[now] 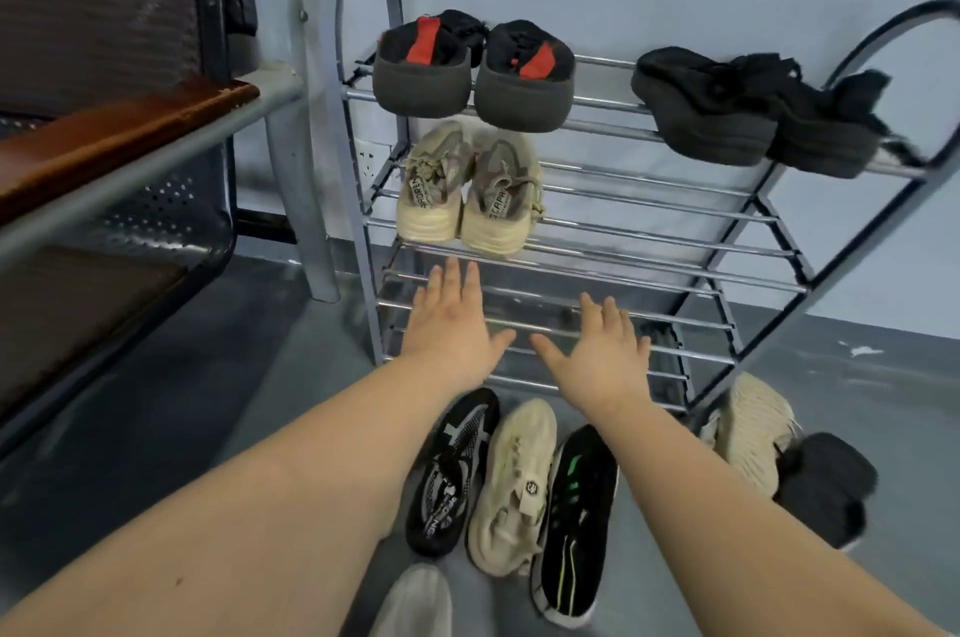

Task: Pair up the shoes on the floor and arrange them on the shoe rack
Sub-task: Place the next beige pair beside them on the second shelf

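Observation:
A metal shoe rack (649, 241) stands against the wall. Its top shelf holds a black-and-red pair (472, 75) at the left and a black pair (753, 111) at the right. A beige pair (467, 194) sits on the second shelf, left side. My left hand (452, 319) and my right hand (597, 350) hover flat, fingers straight, in front of the lower shelves, holding nothing. On the floor below lie a black-and-white shoe (454, 470), a beige shoe (514, 485), a black-and-green shoe (576, 517), a cream knit shoe (753, 428) and a black shoe (826, 491).
A pale grey shoe (415, 605) shows at the bottom edge. A metal bench (130, 158) with a wooden armrest stands at the left, close to the rack. The floor (234, 402) is grey; a wall socket (371, 163) sits behind the rack.

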`<state>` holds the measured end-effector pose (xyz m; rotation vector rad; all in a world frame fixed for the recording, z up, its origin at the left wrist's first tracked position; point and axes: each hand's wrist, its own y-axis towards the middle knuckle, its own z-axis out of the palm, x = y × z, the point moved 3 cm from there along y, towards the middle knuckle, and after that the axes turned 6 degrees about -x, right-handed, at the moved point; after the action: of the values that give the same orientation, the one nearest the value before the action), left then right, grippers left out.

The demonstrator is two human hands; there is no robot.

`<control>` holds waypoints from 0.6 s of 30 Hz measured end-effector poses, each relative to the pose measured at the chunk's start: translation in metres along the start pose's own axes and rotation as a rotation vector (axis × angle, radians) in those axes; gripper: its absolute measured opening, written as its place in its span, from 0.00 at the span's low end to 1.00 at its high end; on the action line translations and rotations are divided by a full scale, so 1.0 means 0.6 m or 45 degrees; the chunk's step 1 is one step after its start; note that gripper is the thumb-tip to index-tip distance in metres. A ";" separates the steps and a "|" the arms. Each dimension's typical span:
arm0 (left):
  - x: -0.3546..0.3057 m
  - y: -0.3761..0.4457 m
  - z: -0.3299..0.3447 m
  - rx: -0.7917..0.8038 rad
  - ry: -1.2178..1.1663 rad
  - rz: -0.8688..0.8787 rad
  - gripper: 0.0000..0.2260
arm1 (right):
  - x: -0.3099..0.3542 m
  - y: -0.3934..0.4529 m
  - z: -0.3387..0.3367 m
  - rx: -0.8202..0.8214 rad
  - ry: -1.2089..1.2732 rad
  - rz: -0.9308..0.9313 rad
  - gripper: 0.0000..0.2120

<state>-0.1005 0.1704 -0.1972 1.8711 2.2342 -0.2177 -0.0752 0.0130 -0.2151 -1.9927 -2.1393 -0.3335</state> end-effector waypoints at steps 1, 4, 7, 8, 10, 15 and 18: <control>-0.007 -0.014 0.002 0.021 0.043 0.058 0.38 | -0.008 -0.014 -0.008 0.023 -0.055 -0.032 0.40; -0.031 -0.055 0.006 0.079 0.121 0.241 0.36 | -0.034 -0.063 -0.026 0.158 -0.192 -0.106 0.41; -0.059 -0.095 0.004 0.111 0.133 0.355 0.35 | -0.059 -0.106 -0.050 0.220 -0.267 -0.148 0.41; -0.067 -0.108 0.003 0.110 0.137 0.379 0.35 | -0.065 -0.120 -0.058 0.230 -0.291 -0.163 0.41; -0.082 -0.133 0.002 0.103 0.159 0.428 0.35 | -0.077 -0.148 -0.069 0.254 -0.334 -0.186 0.41; -0.101 -0.183 0.004 0.104 0.262 0.561 0.35 | -0.109 -0.209 -0.080 0.327 -0.352 -0.175 0.41; -0.103 -0.204 0.009 0.139 0.311 0.581 0.34 | -0.128 -0.232 -0.089 0.347 -0.326 -0.162 0.41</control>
<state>-0.2100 0.0881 -0.1897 2.5213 1.8866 -0.0340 -0.2086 -0.0852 -0.1908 -1.8322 -2.3196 0.1987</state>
